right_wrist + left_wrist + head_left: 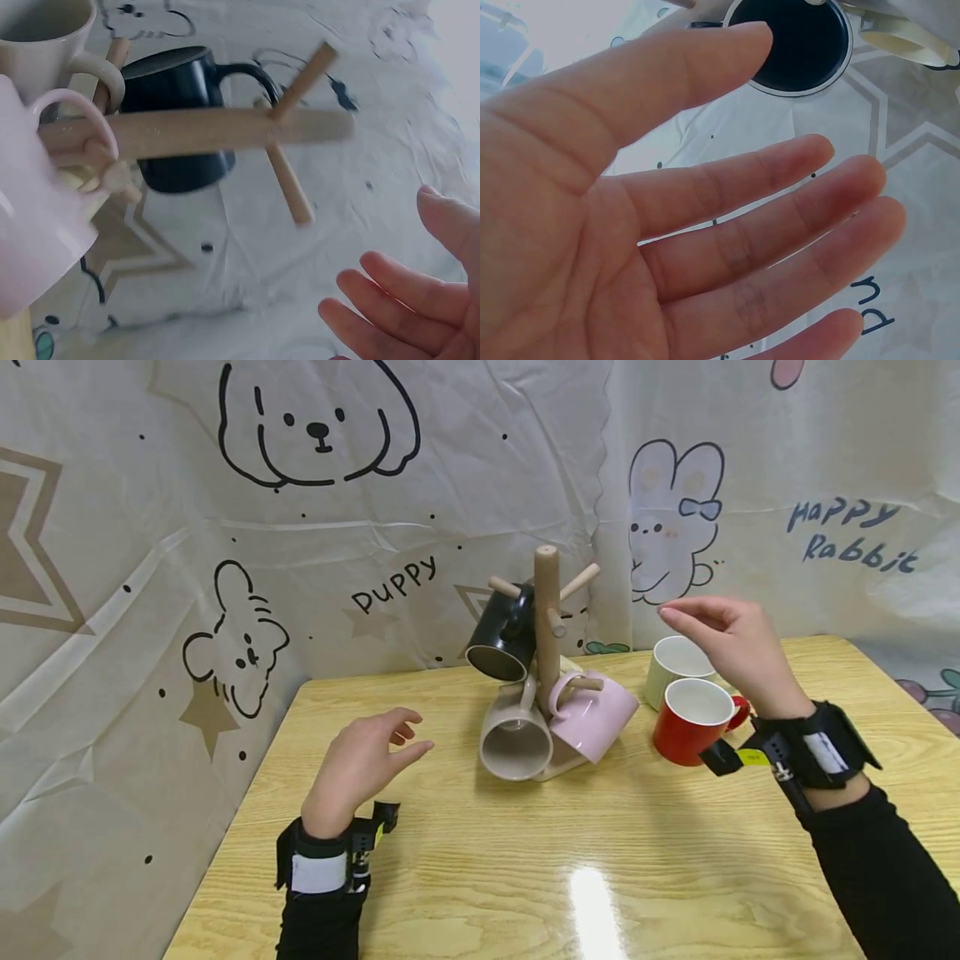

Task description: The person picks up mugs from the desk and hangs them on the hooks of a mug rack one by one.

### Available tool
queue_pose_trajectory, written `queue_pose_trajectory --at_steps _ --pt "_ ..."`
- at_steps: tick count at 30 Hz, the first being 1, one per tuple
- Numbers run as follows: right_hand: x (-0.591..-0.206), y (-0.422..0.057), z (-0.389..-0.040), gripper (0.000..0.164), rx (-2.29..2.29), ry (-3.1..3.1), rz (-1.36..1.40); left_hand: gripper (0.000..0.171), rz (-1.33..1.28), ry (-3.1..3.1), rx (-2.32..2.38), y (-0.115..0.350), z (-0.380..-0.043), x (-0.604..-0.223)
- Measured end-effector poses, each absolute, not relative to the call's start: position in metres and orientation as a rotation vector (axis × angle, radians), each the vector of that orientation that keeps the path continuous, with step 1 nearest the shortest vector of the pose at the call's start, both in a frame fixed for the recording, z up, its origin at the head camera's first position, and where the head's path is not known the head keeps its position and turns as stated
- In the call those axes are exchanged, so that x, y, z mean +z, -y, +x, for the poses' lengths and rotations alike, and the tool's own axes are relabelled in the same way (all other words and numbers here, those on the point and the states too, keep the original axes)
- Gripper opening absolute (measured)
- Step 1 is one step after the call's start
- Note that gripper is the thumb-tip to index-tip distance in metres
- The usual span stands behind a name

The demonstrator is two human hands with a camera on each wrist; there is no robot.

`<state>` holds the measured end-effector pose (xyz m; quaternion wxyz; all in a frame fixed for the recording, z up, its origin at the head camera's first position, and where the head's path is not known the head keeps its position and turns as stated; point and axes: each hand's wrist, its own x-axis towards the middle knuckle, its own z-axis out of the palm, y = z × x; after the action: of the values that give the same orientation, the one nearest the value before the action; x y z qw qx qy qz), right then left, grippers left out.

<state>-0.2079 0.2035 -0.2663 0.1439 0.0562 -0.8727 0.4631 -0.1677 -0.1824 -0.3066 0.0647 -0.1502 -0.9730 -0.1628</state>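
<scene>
A wooden mug tree stands at the middle of the table. On its pegs hang a black mug, a beige mug and a pink mug. To the left of the tree, my left hand is held above the table with loosely spread fingers and nothing in them. My right hand is raised on the right, above the red mug and apart from it. In the right wrist view, the right fingers are relaxed and hold nothing. Close behind the red mug is a pale cream mug.
The light wood table runs toward me. Behind it hangs a white curtain with cartoon animals. Two bare upper pegs stick out from the tree's right and front.
</scene>
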Motion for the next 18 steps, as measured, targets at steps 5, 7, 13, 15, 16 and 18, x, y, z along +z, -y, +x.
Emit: queue_pose_trajectory --at_steps 5,7,13,15,16,18 --pt "-0.294 -0.23 -0.195 0.043 1.424 2.457 0.088 0.038 -0.452 2.939 -0.483 0.185 -0.168 -0.306" --pt "-0.304 -0.238 -0.192 0.042 1.462 2.438 0.08 0.038 -0.453 2.935 -0.48 0.186 -0.168 -0.305" --pt "-0.323 -0.25 -0.187 0.039 1.526 2.438 0.052 0.039 -0.445 2.931 -0.479 0.187 -0.167 -0.305" --pt "-0.327 -0.252 -0.187 0.039 1.528 2.446 0.046 0.039 -0.434 2.934 -0.477 0.188 -0.166 -0.304" --pt "-0.328 -0.253 -0.187 0.039 1.521 2.453 0.044 0.039 -0.43 2.935 -0.475 0.188 -0.166 -0.304" --pt "-0.331 -0.254 -0.188 0.04 1.5 2.477 0.031 0.039 -0.423 2.936 -0.472 0.189 -0.166 -0.304"
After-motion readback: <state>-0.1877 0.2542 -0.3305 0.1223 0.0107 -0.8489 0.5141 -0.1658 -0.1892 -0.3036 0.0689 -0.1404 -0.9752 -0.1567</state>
